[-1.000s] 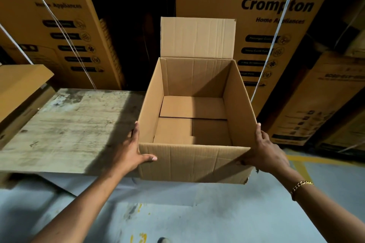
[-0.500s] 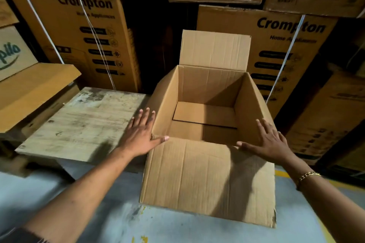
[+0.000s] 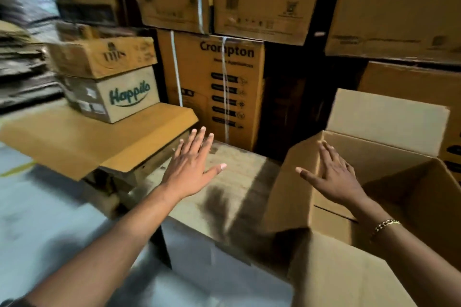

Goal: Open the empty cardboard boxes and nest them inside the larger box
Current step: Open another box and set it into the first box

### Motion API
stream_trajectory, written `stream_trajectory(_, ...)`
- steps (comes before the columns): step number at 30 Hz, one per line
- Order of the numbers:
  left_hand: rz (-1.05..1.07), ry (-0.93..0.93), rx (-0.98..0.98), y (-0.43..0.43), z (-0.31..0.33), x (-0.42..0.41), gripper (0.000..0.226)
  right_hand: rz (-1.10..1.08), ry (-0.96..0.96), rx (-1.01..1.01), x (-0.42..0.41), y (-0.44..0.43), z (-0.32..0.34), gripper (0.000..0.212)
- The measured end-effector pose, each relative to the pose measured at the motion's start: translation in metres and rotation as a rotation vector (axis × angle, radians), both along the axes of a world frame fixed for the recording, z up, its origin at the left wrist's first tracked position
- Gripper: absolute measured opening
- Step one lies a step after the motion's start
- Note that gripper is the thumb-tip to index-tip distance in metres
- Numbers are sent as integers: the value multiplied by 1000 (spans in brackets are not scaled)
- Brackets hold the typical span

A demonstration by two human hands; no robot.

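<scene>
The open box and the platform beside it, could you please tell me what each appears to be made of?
The open box: plain brown corrugated cardboard, matte; faint ribbing shows on its raised flap. The platform: seemingly bare, unfinished wood, pale and stained, with streaks like grain, though blur leaves that uncertain.

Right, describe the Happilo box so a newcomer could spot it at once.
Start at the tall strapped Crompton carton against the back stack and look just left of it. There, two small boxes are stacked on a flat cardboard sheet; the Happilo box is the lower one. It alone has pale sides with green script lettering.
</scene>
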State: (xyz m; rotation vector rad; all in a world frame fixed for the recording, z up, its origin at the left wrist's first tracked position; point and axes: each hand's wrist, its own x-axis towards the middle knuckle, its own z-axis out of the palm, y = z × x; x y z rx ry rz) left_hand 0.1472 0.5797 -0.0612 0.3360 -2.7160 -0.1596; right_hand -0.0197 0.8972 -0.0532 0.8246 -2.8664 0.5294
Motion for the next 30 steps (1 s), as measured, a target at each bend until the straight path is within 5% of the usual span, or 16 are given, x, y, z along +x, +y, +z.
stream_trajectory(14, 391, 5, -9, -267, 15, 123, 97, 346, -26, -48, 8, -336, 3, 97)
stream_trajectory(30, 720, 2, -10, -533, 48, 61, 102, 567, -309, -265, -98, -666, 44, 86)
